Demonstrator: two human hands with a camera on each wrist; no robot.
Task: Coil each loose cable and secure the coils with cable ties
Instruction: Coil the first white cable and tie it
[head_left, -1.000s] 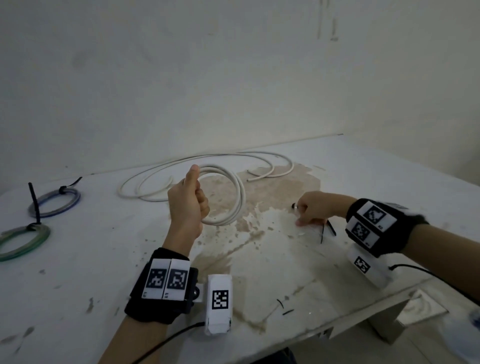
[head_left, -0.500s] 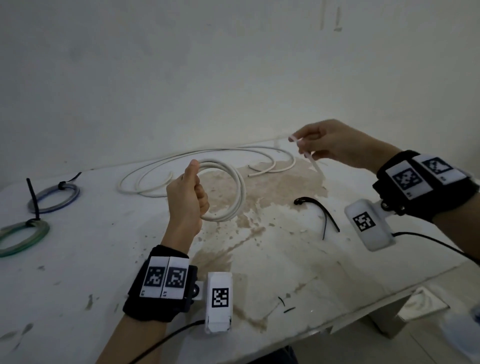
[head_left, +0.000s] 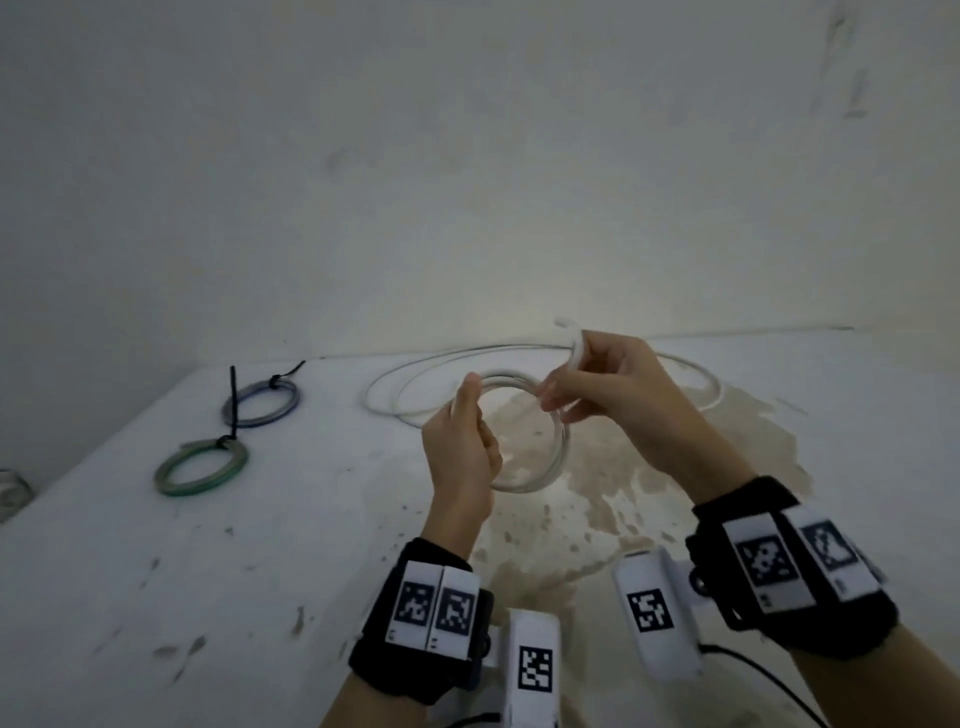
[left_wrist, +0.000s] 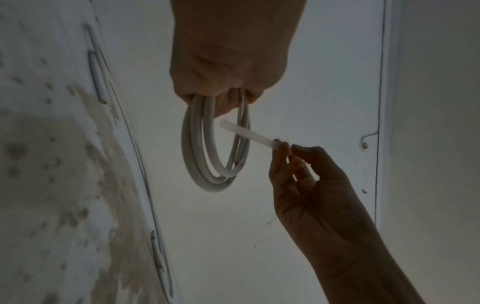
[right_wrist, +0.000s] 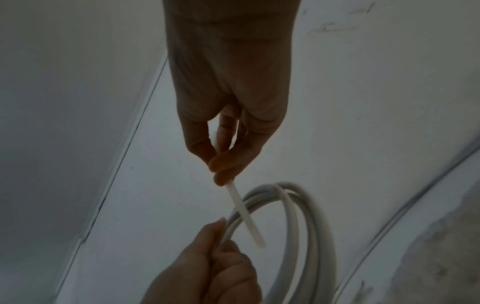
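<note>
Your left hand (head_left: 460, 447) is wrapped tight around the white coil (left_wrist: 205, 156), holding it up off the table (head_left: 208, 545) so the loop stays open. Your right hand (head_left: 618, 400) pinches the white cable tie (right_wrist: 245, 214), tip poking through, probably ready to wrap.

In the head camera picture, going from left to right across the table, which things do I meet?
Green coil → blue coil → left hand gripping the white coil → right hand pinching the white cable tie.
</note>
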